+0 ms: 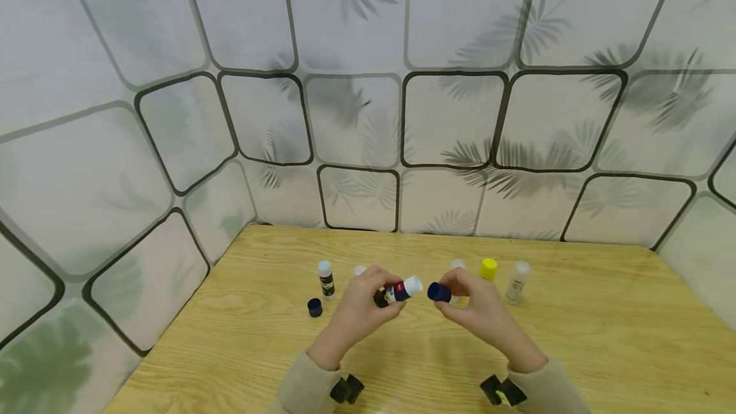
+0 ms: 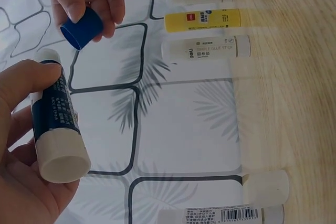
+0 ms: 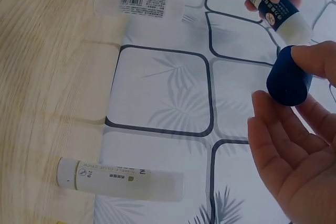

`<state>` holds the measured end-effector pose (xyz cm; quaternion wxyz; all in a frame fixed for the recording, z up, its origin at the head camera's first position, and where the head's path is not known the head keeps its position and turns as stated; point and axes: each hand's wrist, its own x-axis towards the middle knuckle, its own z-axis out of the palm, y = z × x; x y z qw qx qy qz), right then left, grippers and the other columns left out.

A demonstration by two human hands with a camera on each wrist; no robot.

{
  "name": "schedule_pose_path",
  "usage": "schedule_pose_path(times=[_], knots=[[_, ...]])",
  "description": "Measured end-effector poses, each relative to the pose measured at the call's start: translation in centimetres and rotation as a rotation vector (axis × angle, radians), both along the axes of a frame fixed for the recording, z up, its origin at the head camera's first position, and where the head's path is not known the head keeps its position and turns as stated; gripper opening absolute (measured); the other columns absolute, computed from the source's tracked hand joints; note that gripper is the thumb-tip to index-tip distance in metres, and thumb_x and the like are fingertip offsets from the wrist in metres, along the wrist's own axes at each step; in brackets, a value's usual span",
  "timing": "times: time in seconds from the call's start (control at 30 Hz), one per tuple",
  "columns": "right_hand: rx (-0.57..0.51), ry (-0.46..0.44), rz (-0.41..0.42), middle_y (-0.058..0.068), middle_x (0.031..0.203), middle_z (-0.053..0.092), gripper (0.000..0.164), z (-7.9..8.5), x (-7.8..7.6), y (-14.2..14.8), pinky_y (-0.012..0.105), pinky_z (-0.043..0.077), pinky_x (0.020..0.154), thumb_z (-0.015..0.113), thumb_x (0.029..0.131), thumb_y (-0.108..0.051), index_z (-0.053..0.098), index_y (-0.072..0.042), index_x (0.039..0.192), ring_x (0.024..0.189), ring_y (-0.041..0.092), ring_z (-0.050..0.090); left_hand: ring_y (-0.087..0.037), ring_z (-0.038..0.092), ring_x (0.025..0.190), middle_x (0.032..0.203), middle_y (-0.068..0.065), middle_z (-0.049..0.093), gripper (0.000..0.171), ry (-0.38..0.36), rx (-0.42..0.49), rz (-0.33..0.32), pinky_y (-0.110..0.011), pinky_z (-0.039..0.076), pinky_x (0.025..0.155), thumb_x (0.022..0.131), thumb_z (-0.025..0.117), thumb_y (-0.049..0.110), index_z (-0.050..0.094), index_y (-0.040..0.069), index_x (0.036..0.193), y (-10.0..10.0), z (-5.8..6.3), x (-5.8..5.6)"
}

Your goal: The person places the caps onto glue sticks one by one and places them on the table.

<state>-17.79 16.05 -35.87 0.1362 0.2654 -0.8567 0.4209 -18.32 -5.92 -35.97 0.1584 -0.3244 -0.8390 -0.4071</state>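
Observation:
My left hand point(image 1: 365, 299) grips a glue stick point(image 1: 398, 291) with a navy label. Its uncapped white end tilts up toward the right. Facing it, my right hand point(image 1: 477, 305) pinches a dark blue cap point(image 1: 439, 292) between thumb and fingers, the cap's open side turned toward the glue stick. In the head view a small gap separates cap and stick. The left wrist view shows the stick's hollow white base point(image 2: 65, 163) pointing toward the camera.
Left of the hands stand an uncapped navy-labelled glue stick point(image 1: 326, 280) and a dark blue cap point(image 1: 314, 307). A yellow glue stick point(image 1: 488, 269) and a white one point(image 1: 518, 282) stand at right. Other white sticks are partly hidden. A pale cap point(image 2: 266, 187) shows in the left wrist view.

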Motion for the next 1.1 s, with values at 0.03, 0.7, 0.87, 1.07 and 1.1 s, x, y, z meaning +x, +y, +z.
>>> schedule_pose_path(times=[0.03,0.7,0.87,1.07,1.1], knots=[[-0.009,-0.008,0.013,-0.005,0.084,0.06,0.024,0.05,0.03,0.02,0.028,0.049,0.07,0.07,0.073,-0.001,0.057,-0.009,0.09,0.077,0.01,0.059,-0.004,0.049,0.073,0.088,0.001,0.055,0.022,-0.002,0.002,-0.007,-0.019,0.046,0.062,0.076,0.07,0.011,0.063,0.008,0.097,0.01,-0.01,-0.01],[-0.09,-0.078,0.048,-0.004,0.086,0.06,0.022,0.37,0.29,0.02,0.028,0.049,0.071,0.071,0.074,-0.008,0.058,-0.012,0.092,0.08,0.01,0.06,-0.008,0.049,0.078,0.09,0.003,0.053,0.024,0.013,-0.05,-0.052,-0.018,0.045,0.064,0.074,0.072,0.01,0.065,0.008,0.096,0.29,0.01,0.14],[-0.09,-0.069,0.04,-0.004,0.087,0.061,0.021,0.51,0.43,0.0,0.026,0.049,0.072,0.071,0.074,-0.009,0.06,-0.011,0.092,0.082,0.012,0.06,-0.008,0.05,0.079,0.091,0.003,0.055,0.025,0.022,-0.064,-0.051,-0.018,0.045,0.066,0.072,0.073,0.01,0.065,0.008,0.096,0.28,-0.09,0.11],[-0.089,-0.047,0.037,-0.003,0.089,0.061,0.022,0.73,0.68,-0.09,0.027,0.049,0.072,0.071,0.074,-0.011,0.061,-0.009,0.094,0.083,0.015,0.06,-0.008,0.052,0.08,0.091,0.002,0.058,0.026,0.05,-0.079,-0.047,-0.019,0.045,0.068,0.071,0.074,0.011,0.066,0.008,0.095,0.29,-0.08,0.13],[-0.09,-0.046,0.038,-0.002,0.089,0.061,0.023,0.76,0.72,-0.12,0.027,0.049,0.072,0.072,0.074,-0.011,0.061,-0.009,0.094,0.084,0.015,0.06,-0.008,0.052,0.08,0.091,0.002,0.059,0.026,0.052,-0.08,-0.047,-0.019,0.045,0.069,0.071,0.074,0.011,0.066,0.008,0.095,0.3,-0.07,0.13]])
